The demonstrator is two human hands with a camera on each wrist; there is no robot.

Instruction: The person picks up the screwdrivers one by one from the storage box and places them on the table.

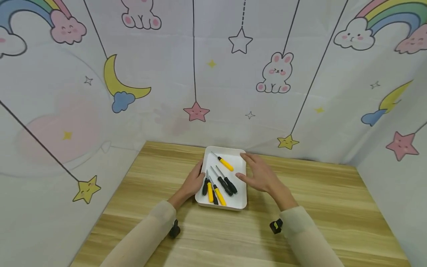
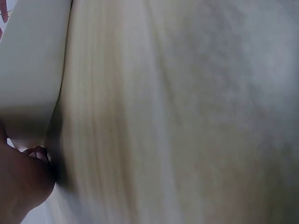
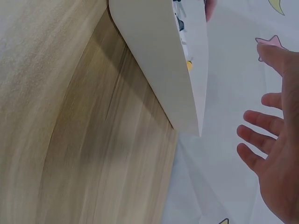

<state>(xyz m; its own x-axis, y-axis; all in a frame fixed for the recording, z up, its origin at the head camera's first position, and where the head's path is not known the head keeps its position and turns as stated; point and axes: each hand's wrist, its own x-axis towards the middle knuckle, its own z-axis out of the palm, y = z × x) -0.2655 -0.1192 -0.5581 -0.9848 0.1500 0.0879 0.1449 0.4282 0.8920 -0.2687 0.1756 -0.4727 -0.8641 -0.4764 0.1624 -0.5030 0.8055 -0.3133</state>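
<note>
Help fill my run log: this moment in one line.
left hand grips white tray | right hand near tray's right rim, fingers spread | yellow and black screwdrivers lie inside

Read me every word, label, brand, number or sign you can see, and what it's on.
No readable text anywhere in these views.
Screwdriver handles: any markings are too small to read.
Black wrist devices: likewise too small.
White tray: no lettering visible.
Backdrop: cartoon pictures, no words seen.

Cream sleeves point(image 1: 146, 230), black wrist cameras point(image 1: 175, 230) apparently
</note>
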